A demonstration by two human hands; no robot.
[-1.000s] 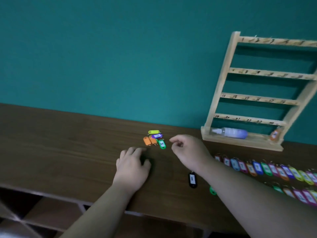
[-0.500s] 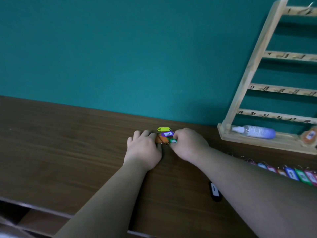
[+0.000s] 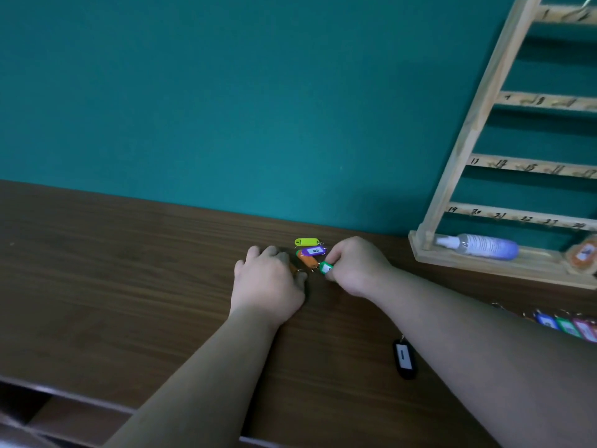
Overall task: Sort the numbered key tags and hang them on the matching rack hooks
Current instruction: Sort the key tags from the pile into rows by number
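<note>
A small pile of key tags lies near the wall: a yellow-green tag [image 3: 307,242], a purple tag [image 3: 314,251] marked 8 and an orange tag [image 3: 308,260]. My right hand [image 3: 355,266] pinches a green tag [image 3: 325,267] at the pile's right edge. My left hand [image 3: 268,279] rests palm down on the table at the pile's left edge and covers most of a second orange tag. A black tag [image 3: 403,357] lies alone near my right forearm. The wooden rack [image 3: 465,150] with numbered hooks leans against the wall at the right.
A spray bottle [image 3: 481,245] and an orange tag [image 3: 583,255] lie on the rack's base. A row of several coloured tags [image 3: 565,324] lies on the brown table [image 3: 129,270] behind my right forearm. Open shelf compartments show below the front edge.
Both hands moved forward to the tag pile. My right hand took hold of the green tag, and my left hand came down over the left orange tag. The view shifted left.
</note>
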